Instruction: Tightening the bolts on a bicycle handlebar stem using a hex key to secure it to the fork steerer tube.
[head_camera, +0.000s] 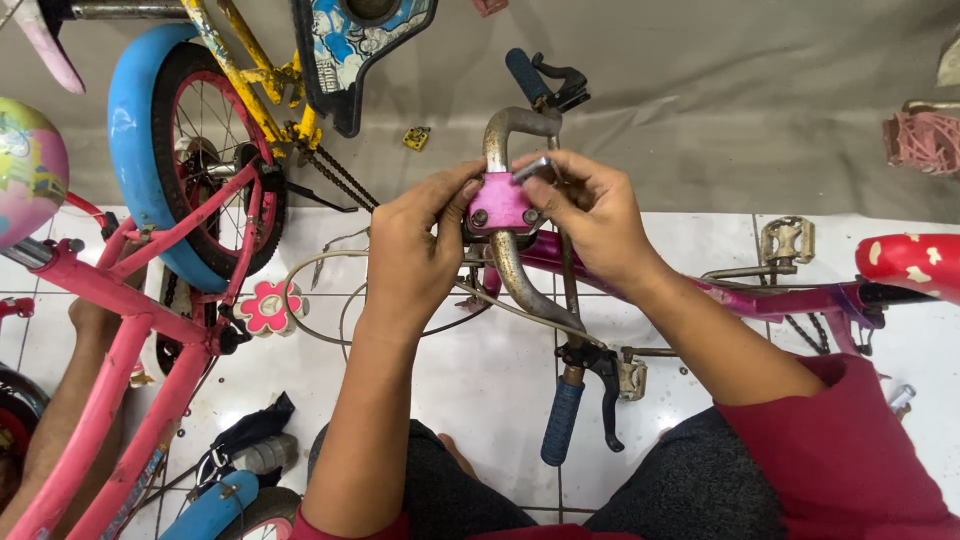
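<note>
Head view: white tiled floor (480, 380) (grey wall (750, 110) at twelve o'clock), left hand (410, 250) and right hand (590, 215) both pinching the pink stem clamp (498, 205).

The handlebar (520, 270) lies across the bicycle frame (760, 295) on the floor (480, 370), the clamp (500, 203) between both hands. Another bicycle (130, 300) stands left; a pedal (786, 240) lies right.
</note>
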